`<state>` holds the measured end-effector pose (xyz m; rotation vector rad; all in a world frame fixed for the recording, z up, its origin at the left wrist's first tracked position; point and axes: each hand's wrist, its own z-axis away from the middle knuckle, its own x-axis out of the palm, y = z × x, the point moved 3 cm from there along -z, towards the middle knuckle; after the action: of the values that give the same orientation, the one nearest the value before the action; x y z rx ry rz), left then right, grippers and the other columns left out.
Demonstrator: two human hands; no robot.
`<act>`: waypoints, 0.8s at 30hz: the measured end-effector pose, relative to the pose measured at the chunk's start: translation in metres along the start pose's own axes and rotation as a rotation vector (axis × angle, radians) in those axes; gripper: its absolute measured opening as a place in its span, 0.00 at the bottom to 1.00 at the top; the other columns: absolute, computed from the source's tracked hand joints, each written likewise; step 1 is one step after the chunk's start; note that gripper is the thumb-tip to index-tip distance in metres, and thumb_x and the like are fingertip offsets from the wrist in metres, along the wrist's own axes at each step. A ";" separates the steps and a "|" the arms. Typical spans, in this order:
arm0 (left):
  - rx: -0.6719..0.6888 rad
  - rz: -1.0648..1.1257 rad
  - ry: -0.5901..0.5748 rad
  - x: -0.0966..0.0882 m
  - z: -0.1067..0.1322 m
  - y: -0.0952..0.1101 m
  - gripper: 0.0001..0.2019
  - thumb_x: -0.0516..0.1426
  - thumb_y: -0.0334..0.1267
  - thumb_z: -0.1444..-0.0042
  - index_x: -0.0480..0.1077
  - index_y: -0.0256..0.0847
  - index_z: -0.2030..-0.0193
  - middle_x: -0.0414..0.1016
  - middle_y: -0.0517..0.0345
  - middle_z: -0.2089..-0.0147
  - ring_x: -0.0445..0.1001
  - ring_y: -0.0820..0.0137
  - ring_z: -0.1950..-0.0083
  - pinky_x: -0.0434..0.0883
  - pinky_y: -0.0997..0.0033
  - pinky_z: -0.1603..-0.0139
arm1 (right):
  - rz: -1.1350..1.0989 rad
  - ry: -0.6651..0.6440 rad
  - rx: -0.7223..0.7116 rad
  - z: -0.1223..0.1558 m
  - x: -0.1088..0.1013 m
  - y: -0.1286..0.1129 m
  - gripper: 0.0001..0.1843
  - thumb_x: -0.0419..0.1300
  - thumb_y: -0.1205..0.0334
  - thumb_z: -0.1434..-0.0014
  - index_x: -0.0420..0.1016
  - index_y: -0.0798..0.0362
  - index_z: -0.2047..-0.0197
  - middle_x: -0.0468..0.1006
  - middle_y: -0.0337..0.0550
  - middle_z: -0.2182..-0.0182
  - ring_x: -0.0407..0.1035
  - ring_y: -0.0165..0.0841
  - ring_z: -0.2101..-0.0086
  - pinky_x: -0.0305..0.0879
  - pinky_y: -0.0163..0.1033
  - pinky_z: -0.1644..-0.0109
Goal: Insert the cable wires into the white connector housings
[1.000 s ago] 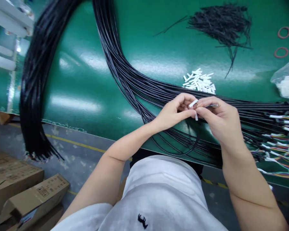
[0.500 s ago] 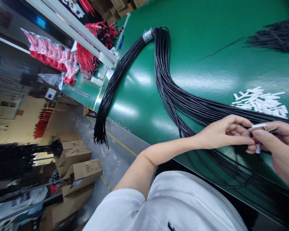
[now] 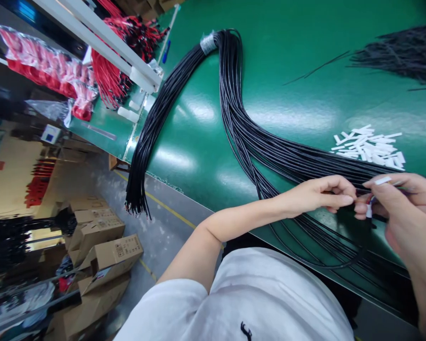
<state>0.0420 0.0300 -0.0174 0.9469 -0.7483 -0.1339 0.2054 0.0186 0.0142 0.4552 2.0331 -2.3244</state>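
My right hand point(image 3: 406, 203) pinches a short white tube point(image 3: 382, 180) between thumb and forefinger, with thin coloured wires showing beside it. Below it, a second white piece point(image 3: 368, 210) sits by red and blue wires at a black cable's end, close to the right fingers. My left hand point(image 3: 335, 193) is closed just to the left, thumb against fingers; what its tips grip is too small to make out. Beneath both hands runs a long bundle of black cables point(image 3: 280, 142). Beyond them lies a pile of white tubes point(image 3: 371, 147).
The cable bundle is bound with clear wrap point(image 3: 208, 43) and its ends hang over the edge of the green table point(image 3: 184, 156). Thin black strands point(image 3: 404, 54) lie at the far right. Red wires point(image 3: 110, 78), a blue pen point(image 3: 166, 51) and a white frame post point(image 3: 128, 52) are at left; cartons point(image 3: 117, 253) stand on the floor.
My left hand has drawn slightly apart from the white tube in my right fingers. Red and blue wires now show between the hands. The whole view has shifted a little.
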 end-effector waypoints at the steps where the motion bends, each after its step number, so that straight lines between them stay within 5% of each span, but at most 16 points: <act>1: -0.009 0.029 0.008 0.000 0.000 -0.002 0.22 0.75 0.48 0.55 0.70 0.41 0.63 0.72 0.59 0.60 0.70 0.74 0.61 0.72 0.66 0.57 | -0.101 0.006 0.063 -0.001 0.001 -0.001 0.08 0.78 0.57 0.52 0.85 0.45 0.70 0.77 0.44 0.80 0.73 0.40 0.83 0.72 0.44 0.80; 5: 0.083 0.124 0.060 0.003 0.003 0.000 0.28 0.77 0.53 0.59 0.71 0.41 0.61 0.72 0.63 0.62 0.71 0.78 0.63 0.73 0.69 0.56 | -0.223 -0.033 0.113 -0.003 0.006 -0.011 0.16 0.80 0.65 0.59 0.86 0.46 0.64 0.79 0.41 0.76 0.71 0.36 0.85 0.69 0.40 0.83; 10: 0.203 0.189 0.150 0.004 0.011 0.011 0.24 0.75 0.52 0.50 0.71 0.41 0.58 0.72 0.68 0.64 0.71 0.82 0.67 0.71 0.76 0.60 | -0.431 -0.090 0.019 -0.005 0.007 -0.016 0.13 0.74 0.72 0.56 0.80 0.47 0.68 0.77 0.36 0.76 0.75 0.34 0.82 0.71 0.35 0.81; 13: 0.223 0.187 0.151 0.003 0.012 0.013 0.22 0.74 0.51 0.46 0.71 0.41 0.58 0.72 0.67 0.64 0.72 0.83 0.66 0.71 0.78 0.60 | -0.463 -0.233 -0.007 -0.005 0.007 -0.018 0.12 0.72 0.72 0.55 0.77 0.47 0.71 0.75 0.33 0.71 0.73 0.29 0.80 0.72 0.33 0.81; 16: 0.295 0.108 0.173 0.002 0.012 0.015 0.21 0.72 0.53 0.44 0.71 0.41 0.60 0.72 0.66 0.65 0.72 0.83 0.66 0.71 0.78 0.60 | -0.309 -0.308 -0.118 0.000 0.006 -0.021 0.10 0.71 0.73 0.50 0.79 0.48 0.69 0.74 0.34 0.67 0.73 0.26 0.75 0.75 0.32 0.76; 19: 0.389 -0.009 0.203 0.001 0.014 0.018 0.23 0.71 0.57 0.43 0.70 0.41 0.61 0.73 0.66 0.64 0.71 0.82 0.67 0.72 0.77 0.60 | -0.040 -0.228 -0.276 0.007 0.003 -0.024 0.09 0.71 0.70 0.44 0.84 0.47 0.62 0.74 0.38 0.61 0.73 0.26 0.71 0.76 0.33 0.74; 24: 0.475 -0.142 0.196 0.001 0.016 0.019 0.21 0.68 0.58 0.39 0.71 0.41 0.59 0.73 0.63 0.61 0.73 0.80 0.62 0.72 0.76 0.59 | 0.121 -0.197 -0.402 0.012 0.005 -0.029 0.07 0.69 0.70 0.39 0.85 0.46 0.62 0.75 0.39 0.64 0.71 0.28 0.73 0.67 0.35 0.78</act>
<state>0.0290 0.0299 0.0031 1.4442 -0.5378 0.0167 0.1925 0.0123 0.0427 0.3060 2.2234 -1.7511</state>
